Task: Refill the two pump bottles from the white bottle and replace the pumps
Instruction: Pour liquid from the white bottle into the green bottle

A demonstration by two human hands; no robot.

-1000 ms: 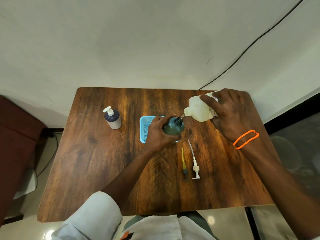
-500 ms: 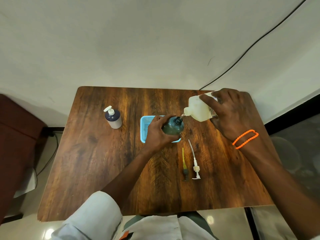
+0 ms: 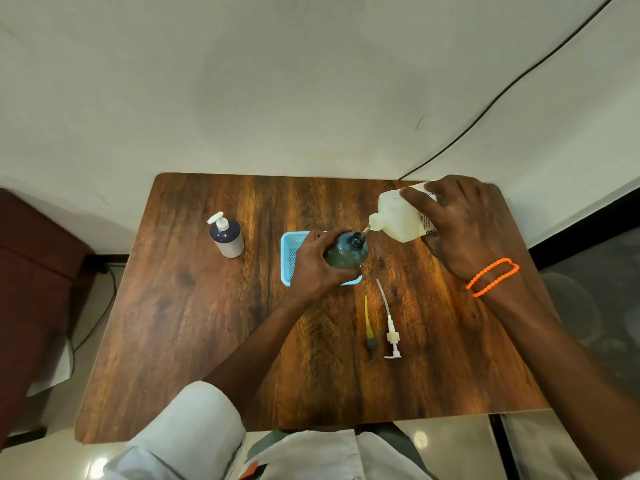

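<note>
From the head camera, a wooden table (image 3: 194, 323) stands against a pale wall, seen from above. The left hand (image 3: 313, 263) has its fingers curled round a dark green bottle (image 3: 346, 254), gripping its side; the bottle is open at the top, with no pump on its neck, and it sits over the right part of a light blue basket (image 3: 289, 252) near the middle of the table. The right hand (image 3: 464, 226) grips a white bottle (image 3: 398, 216) with fingers and thumb wrapped round its body, tipped over so that its spout points down and to the left, right at the mouth of the green bottle. A thin clear thread of liquid shows between spout and mouth. An orange bead bracelet (image 3: 493, 277) sits on the right wrist.

On the table in front of the basket lie two loose pumps side by side, close but apart: a dark pump with a yellow tube (image 3: 369, 329) on the left and a white pump with a clear tube (image 3: 391, 332) on the right, both heads toward the person. Well to the left stands a dark blue bottle (image 3: 227, 239), upright, its white pump in place. A black cable (image 3: 502, 95) runs across the wall at upper right. A white sleeve (image 3: 187, 427) covers the left upper arm
</note>
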